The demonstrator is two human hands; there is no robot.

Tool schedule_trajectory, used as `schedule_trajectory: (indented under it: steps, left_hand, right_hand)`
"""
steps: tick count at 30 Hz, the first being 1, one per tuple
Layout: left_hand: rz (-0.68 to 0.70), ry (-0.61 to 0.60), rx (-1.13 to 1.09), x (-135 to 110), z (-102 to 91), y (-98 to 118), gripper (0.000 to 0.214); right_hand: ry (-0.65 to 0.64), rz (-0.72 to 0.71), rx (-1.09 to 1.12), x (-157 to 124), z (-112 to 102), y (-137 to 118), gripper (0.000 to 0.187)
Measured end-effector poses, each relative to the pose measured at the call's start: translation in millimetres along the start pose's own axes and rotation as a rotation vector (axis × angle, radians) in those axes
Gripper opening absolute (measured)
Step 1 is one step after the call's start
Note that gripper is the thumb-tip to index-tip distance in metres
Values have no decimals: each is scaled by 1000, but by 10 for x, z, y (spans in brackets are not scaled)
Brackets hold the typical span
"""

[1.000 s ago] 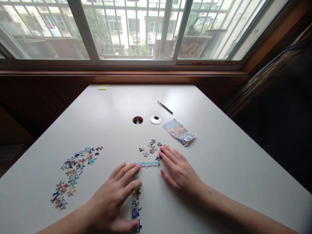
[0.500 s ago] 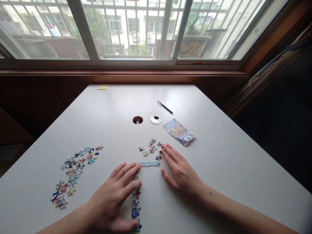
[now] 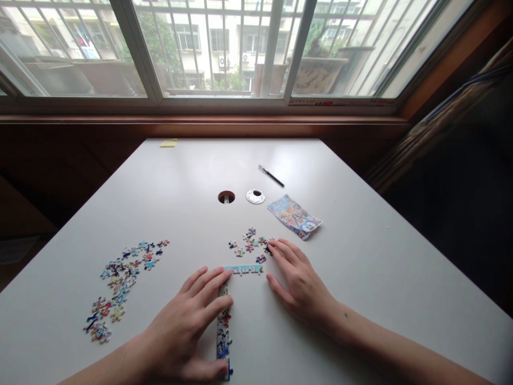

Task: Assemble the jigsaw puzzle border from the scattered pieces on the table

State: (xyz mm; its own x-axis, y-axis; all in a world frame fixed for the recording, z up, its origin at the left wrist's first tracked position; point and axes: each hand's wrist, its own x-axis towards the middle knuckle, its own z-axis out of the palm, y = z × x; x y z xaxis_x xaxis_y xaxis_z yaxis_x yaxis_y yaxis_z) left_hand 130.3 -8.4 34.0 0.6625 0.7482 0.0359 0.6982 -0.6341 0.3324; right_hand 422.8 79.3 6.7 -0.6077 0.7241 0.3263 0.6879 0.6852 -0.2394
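Observation:
My left hand (image 3: 188, 326) lies flat and open on the white table (image 3: 360, 256), its fingers resting on a joined strip of puzzle pieces (image 3: 223, 331) that runs towards me. A second joined strip (image 3: 243, 269), pale blue, meets it at a corner by my fingertips. My right hand (image 3: 298, 280) is open with its fingers stretched out, the tips touching the right side of a small cluster of loose pieces (image 3: 250, 243).
A larger scatter of loose pieces (image 3: 120, 278) lies at the left. A printed puzzle bag (image 3: 294, 216), a pen (image 3: 271, 176), a round cable hole (image 3: 226, 197) with its cap (image 3: 255, 197) beside it and a yellow note (image 3: 169, 143) sit further back. A window is beyond.
My right hand has slid a little to the right and away from the pale blue strip, its fingertips staying at the small cluster. My left hand has not moved.

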Motion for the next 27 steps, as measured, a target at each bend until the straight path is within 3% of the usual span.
schedule_trajectory:
  steps: [7,13,22,27]
  left_hand:
    - [15,15,8,2,1,11,71]
    - [21,29,17,2,13,7,71]
    - [23,24,26,1,14,15,70]
    - [19,12,25,-4,11,4,72]
  right_hand:
    - [96,-4,-81,73,-55,95,34]
    - [98,-14,121,145,-100,227,18]
    - [129,42,303,139,-10,268,22]
    - [151,175,407,121,-12,279,22]
